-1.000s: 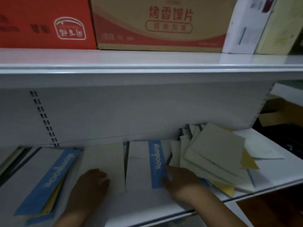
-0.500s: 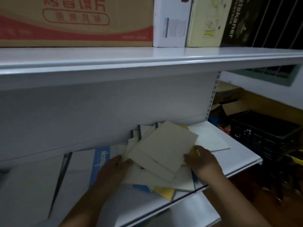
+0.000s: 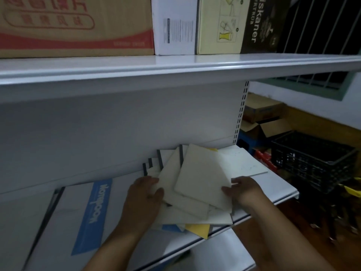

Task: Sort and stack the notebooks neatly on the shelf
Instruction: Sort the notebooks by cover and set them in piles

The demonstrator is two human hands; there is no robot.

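A loose, fanned pile of cream notebooks (image 3: 197, 178) lies on the white shelf (image 3: 273, 192), with yellow and blue covers poking out underneath near the front edge. My left hand (image 3: 144, 194) presses against the pile's left side, fingers on the lower notebooks. My right hand (image 3: 244, 189) grips the right edge of the top cream notebook, thumb on its cover. To the left lies a white notebook with a blue "Notebook" band (image 3: 93, 214), flat on the shelf.
The upper shelf (image 3: 175, 67) overhangs close above, loaded with cardboard boxes (image 3: 78, 26). Right of the shelf stand a black plastic crate (image 3: 312, 161) and open cartons (image 3: 263, 118) on the floor. A single white sheet (image 3: 244, 163) lies at the shelf's right end.
The view swung right from the blue-banded notebooks to the messy pile. Both hands moved onto the pile, and the right hand now clasps the top notebook's edge.
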